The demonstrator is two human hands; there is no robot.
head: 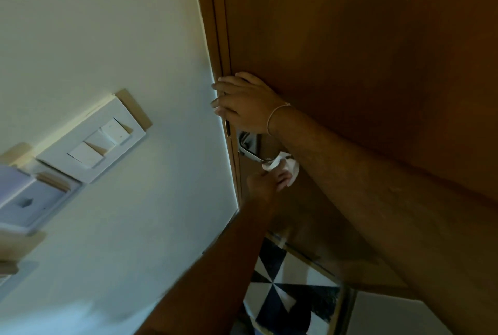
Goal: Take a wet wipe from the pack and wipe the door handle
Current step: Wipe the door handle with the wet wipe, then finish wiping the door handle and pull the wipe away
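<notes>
The brown wooden door [350, 38] fills the right side of the view. Its silver lever handle [248, 149] sits near the door's left edge. My left hand [265, 182] comes up from below and pinches a white wet wipe [287, 167], which is pressed against the lever's outer end. Above the handle, my right hand [244, 102] has its fingers curled around the door's edge; a thin bracelet circles that wrist. Part of the lever is hidden behind the wipe and my right wrist. The wipe pack is not in view.
A pale wall [107, 24] lies left of the door. On it are a white switch plate [94, 143] and a second plate [27, 200] lower left. Black-and-white patterned floor tiles [283, 294] show under the door.
</notes>
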